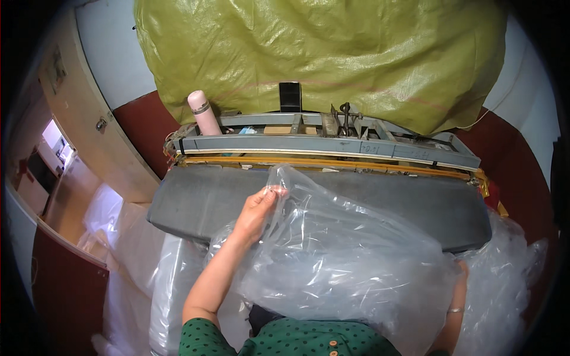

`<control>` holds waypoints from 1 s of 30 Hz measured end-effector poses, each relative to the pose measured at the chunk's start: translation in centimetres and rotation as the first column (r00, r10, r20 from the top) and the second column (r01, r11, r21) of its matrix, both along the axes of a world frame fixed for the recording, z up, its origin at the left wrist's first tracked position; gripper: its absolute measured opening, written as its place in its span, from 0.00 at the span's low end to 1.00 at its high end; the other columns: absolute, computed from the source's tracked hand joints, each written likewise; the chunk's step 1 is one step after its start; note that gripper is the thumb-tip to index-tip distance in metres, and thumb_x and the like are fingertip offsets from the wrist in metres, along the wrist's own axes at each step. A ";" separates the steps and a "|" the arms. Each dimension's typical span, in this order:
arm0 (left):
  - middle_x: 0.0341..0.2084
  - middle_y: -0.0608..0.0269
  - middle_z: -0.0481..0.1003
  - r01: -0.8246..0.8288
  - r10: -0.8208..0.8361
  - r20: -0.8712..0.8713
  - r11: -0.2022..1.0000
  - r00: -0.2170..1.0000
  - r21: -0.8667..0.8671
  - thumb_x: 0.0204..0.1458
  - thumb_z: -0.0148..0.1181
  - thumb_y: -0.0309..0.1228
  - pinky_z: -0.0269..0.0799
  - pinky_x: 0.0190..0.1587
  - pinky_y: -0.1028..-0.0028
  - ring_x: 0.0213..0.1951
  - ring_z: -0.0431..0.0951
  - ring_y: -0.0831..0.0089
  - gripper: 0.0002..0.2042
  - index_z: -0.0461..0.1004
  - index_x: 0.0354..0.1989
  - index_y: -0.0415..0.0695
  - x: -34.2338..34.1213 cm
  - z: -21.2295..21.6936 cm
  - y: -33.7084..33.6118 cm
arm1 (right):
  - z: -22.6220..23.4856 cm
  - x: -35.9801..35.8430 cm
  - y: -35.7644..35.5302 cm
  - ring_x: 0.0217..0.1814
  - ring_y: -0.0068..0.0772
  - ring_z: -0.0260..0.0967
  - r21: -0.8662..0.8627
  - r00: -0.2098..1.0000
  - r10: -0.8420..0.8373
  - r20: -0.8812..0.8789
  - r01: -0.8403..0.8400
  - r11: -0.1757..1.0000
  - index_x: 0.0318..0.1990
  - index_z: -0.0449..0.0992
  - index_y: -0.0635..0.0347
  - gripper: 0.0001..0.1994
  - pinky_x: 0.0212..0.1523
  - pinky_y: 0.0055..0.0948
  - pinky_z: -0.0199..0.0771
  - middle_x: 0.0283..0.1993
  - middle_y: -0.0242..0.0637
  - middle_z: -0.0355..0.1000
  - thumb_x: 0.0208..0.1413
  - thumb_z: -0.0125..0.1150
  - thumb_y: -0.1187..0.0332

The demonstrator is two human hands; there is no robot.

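Note:
A large sheet of clear plastic film (350,255) hangs in wrinkled folds before me, over the near part of a long dark grey padded bench (202,193). My left hand (259,207) pinches the film near its upper left corner, above the bench, with the thumb and fingers closed. The film's upper edge slopes from there down to the right. At the bench's right front corner is my right hand (462,272), low beside the film's right edge. Its fingers are hidden, so its grip does not show.
Behind the bench runs a grey metal frame (261,142) with orange strips (332,162) along it. A pink flask (203,113) and a black metal clamp (344,118) stand there. Yellow-green sheeting (332,53) covers the back. More plastic film (499,279) lies right; a door (95,113) stands left.

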State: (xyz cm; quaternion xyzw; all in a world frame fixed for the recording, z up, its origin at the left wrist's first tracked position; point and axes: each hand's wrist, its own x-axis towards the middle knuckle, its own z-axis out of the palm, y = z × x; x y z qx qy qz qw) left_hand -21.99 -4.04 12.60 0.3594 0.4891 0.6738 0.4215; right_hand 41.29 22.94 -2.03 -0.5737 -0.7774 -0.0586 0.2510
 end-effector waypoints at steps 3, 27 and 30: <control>0.48 0.62 0.68 0.032 -0.051 0.132 0.989 0.990 0.146 0.56 0.49 0.43 0.66 0.40 0.78 0.43 0.69 0.76 0.22 0.62 0.55 0.45 3.1 1.5 0.2 | 14.2 -10.5 -2.5 0.21 0.38 0.61 0.058 0.967 0.205 -0.149 -0.198 0.978 0.25 0.68 0.67 0.06 0.26 0.28 0.62 0.21 0.43 0.65 0.49 0.55 0.73; 0.36 0.56 0.75 -0.083 -0.287 -0.839 0.928 0.462 -0.363 0.44 0.61 0.41 0.64 0.49 0.64 0.43 0.73 0.59 0.23 0.70 0.46 0.41 -2.0 -2.2 -14.6 | 29.3 -33.8 -0.7 0.27 0.13 0.59 0.326 -0.079 0.323 -0.943 -0.408 0.853 0.38 0.69 0.57 0.09 0.27 0.15 0.61 0.27 0.22 0.64 0.59 0.50 0.62; 0.26 0.56 0.75 -0.376 -0.420 -0.889 0.805 0.184 -0.458 0.43 0.58 0.29 0.68 0.38 0.64 0.33 0.75 0.59 0.07 0.72 0.30 0.41 -2.2 -5.4 -17.6 | 24.8 -26.5 8.0 0.33 0.16 0.61 0.258 0.084 0.307 -0.948 -0.362 0.896 0.40 0.70 0.60 0.12 0.36 0.18 0.62 0.29 0.25 0.66 0.60 0.47 0.61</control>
